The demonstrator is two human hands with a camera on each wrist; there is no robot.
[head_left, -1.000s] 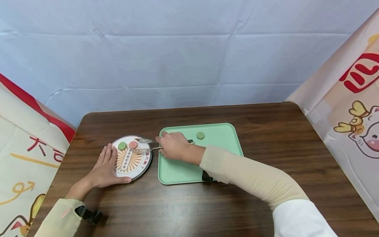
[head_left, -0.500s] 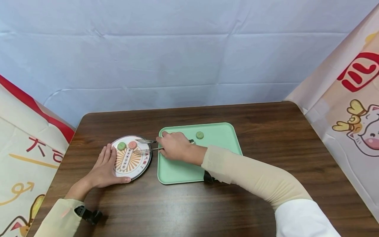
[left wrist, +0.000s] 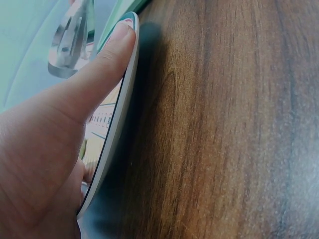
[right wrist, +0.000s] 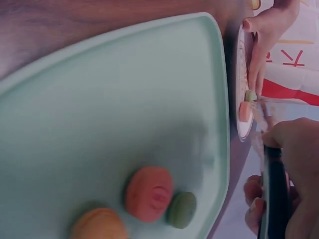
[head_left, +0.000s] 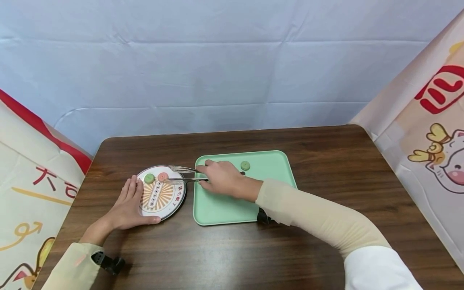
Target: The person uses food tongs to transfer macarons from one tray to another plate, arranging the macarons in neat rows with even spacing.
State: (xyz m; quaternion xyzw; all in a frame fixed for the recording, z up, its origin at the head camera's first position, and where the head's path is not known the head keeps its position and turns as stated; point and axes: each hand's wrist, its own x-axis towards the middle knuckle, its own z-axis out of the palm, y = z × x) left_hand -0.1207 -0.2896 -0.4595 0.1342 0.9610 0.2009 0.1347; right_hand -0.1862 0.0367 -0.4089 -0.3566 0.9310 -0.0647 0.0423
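My left hand (head_left: 127, 207) lies along the left side of a round white plate (head_left: 177, 205), fingers straight and thumb on its near rim. The thumb (left wrist: 107, 62) on the rim also shows in the left wrist view. A green macaron (head_left: 149, 178) and a pink macaron (head_left: 163, 177) sit on the plate. Metal tongs (head_left: 186, 180) are held in my right hand (head_left: 226, 177), above the left part of a green tray (head_left: 217, 213). Their two tips are spread apart at the plate's right side, close to the pink macaron. A dark handle (right wrist: 275, 194) shows in the right wrist view.
On the tray, a green macaron (head_left: 245, 165) lies near the far edge. A red macaron (right wrist: 149, 194) and an orange macaron (right wrist: 99, 226) lie beside it in the right wrist view, hidden by the right hand and arm from above. Brown wooden table (head_left: 326, 161) surrounds the tray.
My right hand has shifted a little to the right with the tongs, and more of their metal arms shows. The left hand, plate and macarons stay put.
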